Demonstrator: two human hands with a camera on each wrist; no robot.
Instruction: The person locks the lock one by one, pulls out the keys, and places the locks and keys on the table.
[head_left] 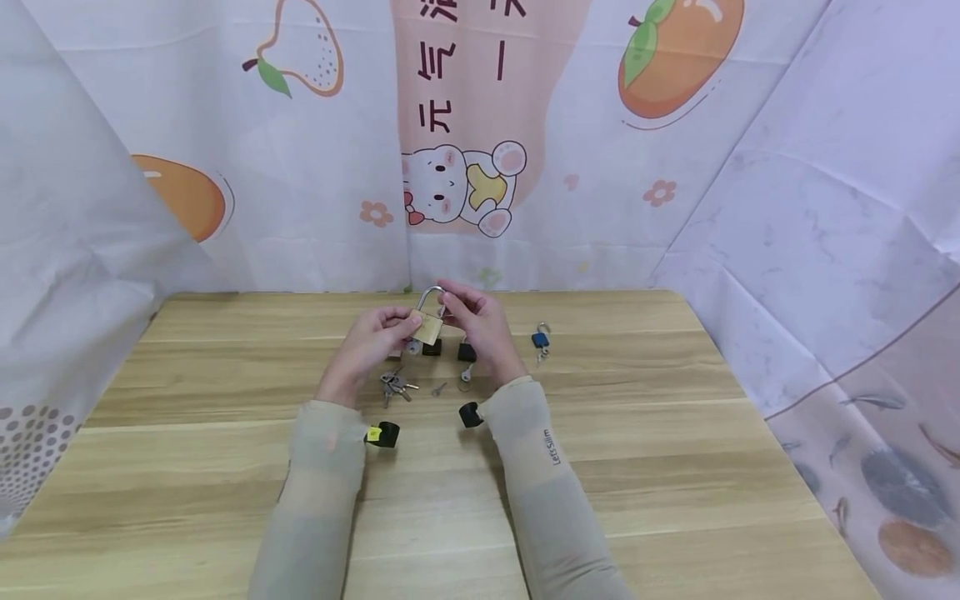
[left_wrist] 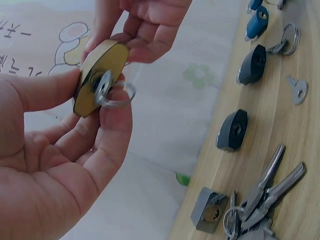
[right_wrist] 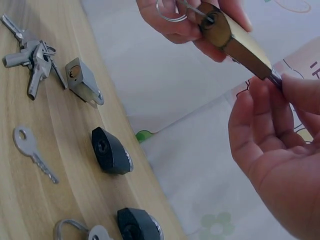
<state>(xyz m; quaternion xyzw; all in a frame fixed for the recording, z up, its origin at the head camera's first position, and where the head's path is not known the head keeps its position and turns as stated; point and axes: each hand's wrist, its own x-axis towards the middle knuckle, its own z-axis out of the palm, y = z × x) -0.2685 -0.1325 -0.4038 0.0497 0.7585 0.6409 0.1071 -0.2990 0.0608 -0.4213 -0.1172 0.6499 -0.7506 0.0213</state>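
A brass padlock (head_left: 427,327) is held above the far part of the table. My left hand (head_left: 373,340) grips its body between thumb and fingers. In the left wrist view, a key (left_wrist: 103,85) with a ring (left_wrist: 120,97) stands in the keyhole on the padlock's underside, by the left fingers. My right hand (head_left: 482,323) pinches the steel shackle (head_left: 431,292) at its right side with thumb and fingertips. The right wrist view shows the shackle's end of the body beside the right thumb; the fingers hide much of the shackle there.
On the table (head_left: 645,467), black padlocks (left_wrist: 232,130) and a silver padlock (right_wrist: 82,80) stand near the back edge. A blue padlock (head_left: 540,340) with keys lies to the right. A key bunch (head_left: 395,385) and a loose key (head_left: 438,389) lie nearer. A printed curtain (head_left: 322,167) hangs behind.
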